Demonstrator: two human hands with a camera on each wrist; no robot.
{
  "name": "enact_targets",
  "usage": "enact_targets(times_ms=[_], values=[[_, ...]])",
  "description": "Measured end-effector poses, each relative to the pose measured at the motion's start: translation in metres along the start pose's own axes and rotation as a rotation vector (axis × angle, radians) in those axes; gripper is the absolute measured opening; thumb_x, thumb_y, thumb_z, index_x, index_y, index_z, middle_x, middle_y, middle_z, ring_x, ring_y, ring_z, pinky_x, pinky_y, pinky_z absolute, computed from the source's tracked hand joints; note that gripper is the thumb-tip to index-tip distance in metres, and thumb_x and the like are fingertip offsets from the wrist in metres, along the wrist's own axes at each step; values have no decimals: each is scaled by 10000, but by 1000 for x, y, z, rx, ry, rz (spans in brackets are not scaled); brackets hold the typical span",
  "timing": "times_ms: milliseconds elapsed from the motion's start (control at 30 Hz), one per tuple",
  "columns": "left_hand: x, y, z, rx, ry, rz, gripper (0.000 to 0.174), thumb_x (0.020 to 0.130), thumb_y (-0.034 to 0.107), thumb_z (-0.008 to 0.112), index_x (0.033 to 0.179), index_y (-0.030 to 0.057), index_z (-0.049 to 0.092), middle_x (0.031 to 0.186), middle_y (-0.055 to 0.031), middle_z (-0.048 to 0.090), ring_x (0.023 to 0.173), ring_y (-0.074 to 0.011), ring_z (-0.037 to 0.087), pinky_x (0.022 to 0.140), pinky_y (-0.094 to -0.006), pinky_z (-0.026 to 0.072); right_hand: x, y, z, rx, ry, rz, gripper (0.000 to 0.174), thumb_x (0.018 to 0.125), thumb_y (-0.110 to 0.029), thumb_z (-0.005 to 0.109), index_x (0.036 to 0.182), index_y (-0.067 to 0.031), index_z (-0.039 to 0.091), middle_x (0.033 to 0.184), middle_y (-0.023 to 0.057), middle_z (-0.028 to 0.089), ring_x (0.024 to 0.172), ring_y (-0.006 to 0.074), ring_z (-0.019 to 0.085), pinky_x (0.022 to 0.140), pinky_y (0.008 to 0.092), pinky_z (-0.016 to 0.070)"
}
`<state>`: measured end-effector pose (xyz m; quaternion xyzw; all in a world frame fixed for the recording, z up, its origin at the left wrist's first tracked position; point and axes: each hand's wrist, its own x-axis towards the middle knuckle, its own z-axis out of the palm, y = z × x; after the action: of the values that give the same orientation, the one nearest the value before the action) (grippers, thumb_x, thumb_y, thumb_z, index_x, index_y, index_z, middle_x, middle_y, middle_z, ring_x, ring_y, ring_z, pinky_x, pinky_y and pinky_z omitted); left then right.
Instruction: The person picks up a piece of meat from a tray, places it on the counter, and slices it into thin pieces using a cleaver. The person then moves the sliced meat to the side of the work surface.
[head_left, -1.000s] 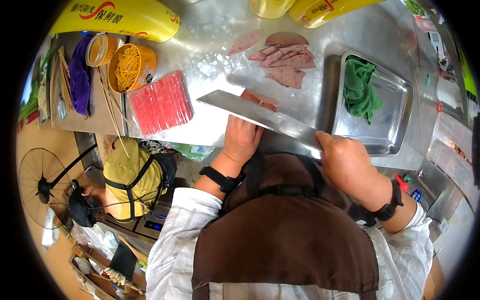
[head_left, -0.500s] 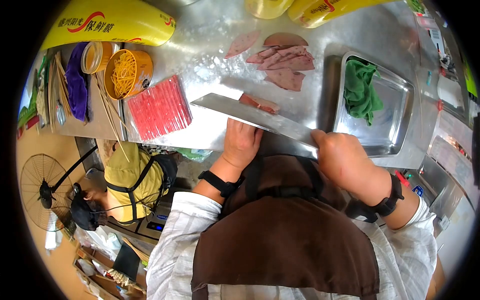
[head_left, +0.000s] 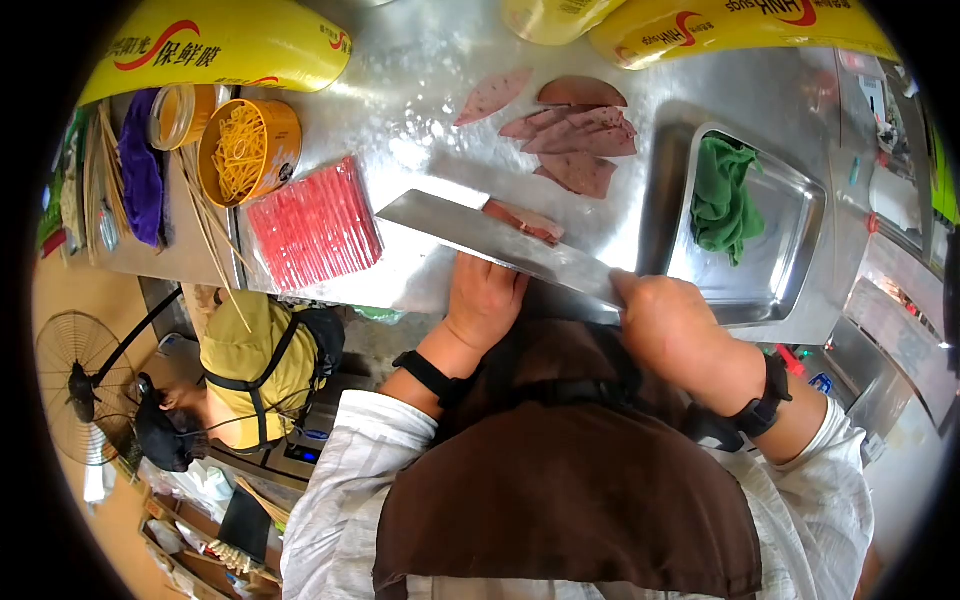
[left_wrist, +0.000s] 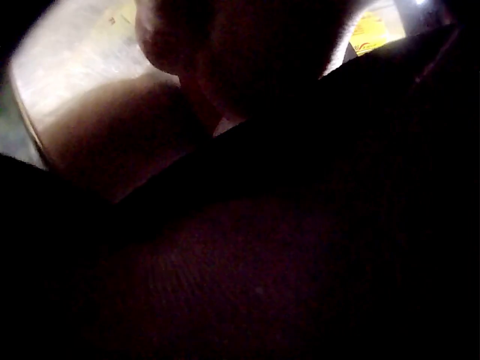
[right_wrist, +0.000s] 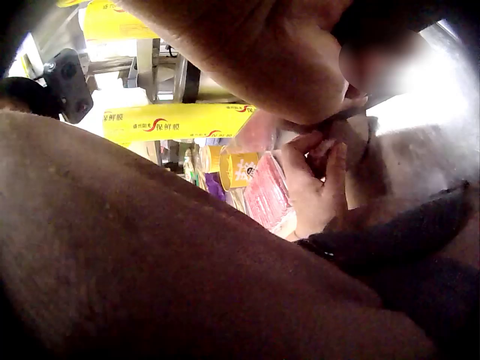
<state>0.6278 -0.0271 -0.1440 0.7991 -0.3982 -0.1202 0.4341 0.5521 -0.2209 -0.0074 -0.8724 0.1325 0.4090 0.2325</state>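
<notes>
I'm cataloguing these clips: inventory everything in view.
Steel counter: one, silver, centre.
Broad metal cleaver: one, silver, near edge.
Narrow meat piece: one, pinkish, behind blade.
Thin meat slices: several, pink, upper centre.
Flat plastic-wrapped block: one, red, left.
Round tub, yellow strips inside: one, orange, left.
Small round jar: one, orange, beside tub.
Crumpled purple cloth: one, left.
Wooden skewers: several, tan, left.
Cylindrical rolls: three, yellow, top.
Rectangular steel tray: one, silver, right.
Crumpled green cloth: one, in tray.
Round wire fan: one, black, left.
Other person: one, yellow top, left.
Small edge items: unclear.
White sleeves: two, on arms.
Brown apron: one, bottom.
Black wristbands: two, on wrists.
Left hand: one, apparently pinching meat piece.
Right hand: one, gripping cleaver.
</notes>
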Motion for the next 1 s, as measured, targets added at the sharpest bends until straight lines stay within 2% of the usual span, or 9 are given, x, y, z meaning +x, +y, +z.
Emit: enact_targets(times_ms=[133,333,533,633,900,1000], values=[[-3,-2,3,60,32,44,459,714,-19,677,1161,-10,577,1160,-231,564,1084,-443,532,947,-492,439,5,0,2,8,6,-18,153,829,-51,529,941,39,581,750,249,663,727,421,666,660,485,538],[-4,2,1,77,14,-9,497,703,-14,686,1184,-14,559,1179,-260,531,1055,-468,517,925,-509,442,21,-8,-3,37,-36,-7,161,838,-54,517,945,44,584,774,254,666,754,425,666,678,485,539],[-4,1,3,109,45,33,525,704,-22,695,1206,-20,540,1196,-258,518,1072,-472,497,924,-511,440,31,-8,1,26,-34,5,173,837,-62,518,952,42,593,795,252,672,778,423,669,696,485,540],[3,10,1,107,71,-22,397,741,23,727,1114,34,589,1166,-198,548,1076,-436,522,940,-507,444,39,-8,1,18,-15,-7,179,833,-65,524,957,39,600,801,250,674,784,419,672,700,484,543],[-6,2,3,13,74,40,352,733,22,734,1050,48,583,1128,-148,558,1047,-402,548,920,-484,450,61,-10,21,22,146,-78,167,809,-67,554,933,11,635,796,251,673,770,417,673,700,487,546],[0,3,-6,15,94,89,365,729,23,734,1059,48,580,1115,-133,555,1035,-386,552,916,-482,452,64,3,23,9,209,-97,200,854,-113,559,1014,-25,639,787,244,660,763,426,650,685,500,521]])
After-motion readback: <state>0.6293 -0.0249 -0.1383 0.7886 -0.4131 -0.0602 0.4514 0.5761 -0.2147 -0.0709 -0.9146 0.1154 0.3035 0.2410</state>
